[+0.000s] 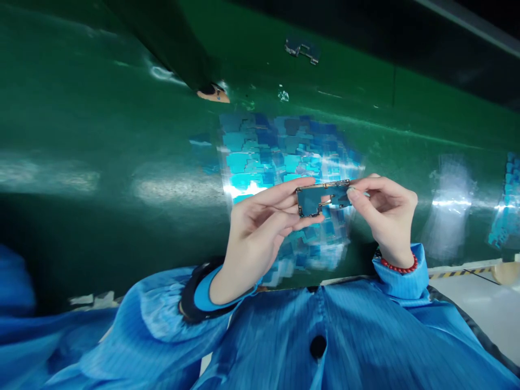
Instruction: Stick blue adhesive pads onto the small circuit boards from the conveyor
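Observation:
A small blue circuit board [323, 197] is held up between both hands above a green belt surface [122, 135]. My left hand [260, 233] grips its left end, fingers wrapped along the top and bottom edges. My right hand [385, 214] pinches the board's right end between thumb and fingertips. A red bead bracelet [400, 267] sits on the right wrist. Both arms wear blue sleeves [162, 319].
Behind the hands a patch of many overlapping blue film pieces [280, 151] is stuck on the belt. Another such patch [506, 216] lies at the right edge. A second circuit board [303, 50] lies farther back. A dark beam [170, 43] crosses the top left.

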Tool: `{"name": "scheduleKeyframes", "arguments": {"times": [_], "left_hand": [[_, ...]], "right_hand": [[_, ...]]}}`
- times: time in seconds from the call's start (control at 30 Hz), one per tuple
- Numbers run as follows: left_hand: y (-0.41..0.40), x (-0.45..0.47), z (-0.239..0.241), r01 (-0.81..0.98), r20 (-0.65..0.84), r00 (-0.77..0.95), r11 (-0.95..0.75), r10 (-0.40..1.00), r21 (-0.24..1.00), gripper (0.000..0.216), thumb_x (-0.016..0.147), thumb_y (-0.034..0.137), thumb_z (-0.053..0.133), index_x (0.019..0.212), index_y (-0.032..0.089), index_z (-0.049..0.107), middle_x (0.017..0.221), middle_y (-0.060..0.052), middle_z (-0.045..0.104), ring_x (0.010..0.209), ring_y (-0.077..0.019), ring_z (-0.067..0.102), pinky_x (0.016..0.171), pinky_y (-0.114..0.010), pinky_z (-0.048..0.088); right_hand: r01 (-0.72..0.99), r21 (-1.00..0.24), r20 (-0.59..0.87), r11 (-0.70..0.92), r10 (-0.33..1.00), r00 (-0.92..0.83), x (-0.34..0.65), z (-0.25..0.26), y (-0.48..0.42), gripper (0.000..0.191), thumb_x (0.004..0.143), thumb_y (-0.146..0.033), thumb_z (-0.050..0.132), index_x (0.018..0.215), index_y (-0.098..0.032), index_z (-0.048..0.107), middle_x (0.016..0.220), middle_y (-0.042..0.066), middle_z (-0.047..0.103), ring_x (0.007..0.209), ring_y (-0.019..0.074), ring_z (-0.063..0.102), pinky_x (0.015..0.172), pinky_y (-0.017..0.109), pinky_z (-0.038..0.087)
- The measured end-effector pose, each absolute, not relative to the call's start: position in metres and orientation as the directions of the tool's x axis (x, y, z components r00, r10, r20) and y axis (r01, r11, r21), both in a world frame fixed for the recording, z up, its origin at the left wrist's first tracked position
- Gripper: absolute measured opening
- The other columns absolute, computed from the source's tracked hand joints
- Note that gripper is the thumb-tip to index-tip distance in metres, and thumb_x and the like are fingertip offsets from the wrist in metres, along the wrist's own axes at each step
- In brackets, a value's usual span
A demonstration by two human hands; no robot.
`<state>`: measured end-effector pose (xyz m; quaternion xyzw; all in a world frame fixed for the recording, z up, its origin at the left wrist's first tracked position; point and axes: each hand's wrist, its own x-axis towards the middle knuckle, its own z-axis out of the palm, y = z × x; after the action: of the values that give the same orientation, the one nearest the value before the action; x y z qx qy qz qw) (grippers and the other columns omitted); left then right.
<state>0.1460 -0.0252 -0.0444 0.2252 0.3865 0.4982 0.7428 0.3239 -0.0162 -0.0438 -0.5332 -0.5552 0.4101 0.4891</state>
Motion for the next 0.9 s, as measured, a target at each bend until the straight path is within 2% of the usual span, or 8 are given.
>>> {"name": "scheduleKeyframes", "arguments": {"times": [0.33,0.9], "left_hand": [[-0.0236,0.1469,-0.0429,-0.556,-0.357,0.194,0.402,0.914,0.727,0.033,0.073,0.002,0.057,0.099,0.015,0.073,0.085,-0.005,0.075,0.095,-0.0253,0.069,0.075,-0.031,0.062],[-0.0243,0.1472,-0.0423,-0.523,-0.363,0.17,0.397,0.916,0.755,0.031,0.073,0.002,0.058,0.098,0.013,0.072,0.091,-0.007,0.075,0.095,-0.0268,0.069,0.075,-0.033,0.062]], "right_hand": [[0.214,-0.973,0.099,0.086,0.994,0.05,0.3231,-0.0432,-0.0158,0.015,0.075,-0.005,0.068,0.077,-0.02,0.07,0.071,-0.002,0.064,0.064,0.0097,0.058,0.054,0.021,0.051],[0.196,-0.979,0.062,0.049,0.996,0.06,0.3215,-0.0429,-0.0147,0.014,0.074,-0.005,0.068,0.075,-0.019,0.07,0.069,-0.002,0.063,0.063,0.0091,0.058,0.055,0.021,0.052]]}}
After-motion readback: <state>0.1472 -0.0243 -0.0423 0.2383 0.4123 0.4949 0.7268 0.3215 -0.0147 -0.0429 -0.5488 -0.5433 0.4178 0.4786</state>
